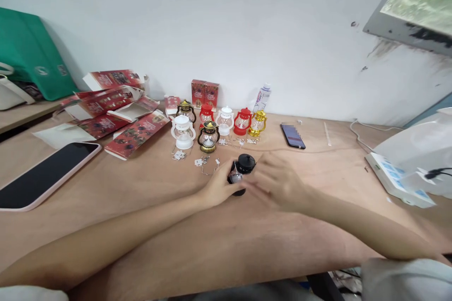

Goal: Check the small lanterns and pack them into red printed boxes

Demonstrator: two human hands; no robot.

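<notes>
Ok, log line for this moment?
left hand: grips black lantern | right hand: at its side, blurred | other lanterns: stand behind on table

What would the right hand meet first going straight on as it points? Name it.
The black lantern, which the left hand grips. The right hand points left at it from close by; blur hides whether they already touch.

Seeing seven small lanterns [225, 121] standing clustered on the counter [141, 174], opened red boxes [137, 134] lying just left, a dark phone [293, 135] lying right.
</notes>
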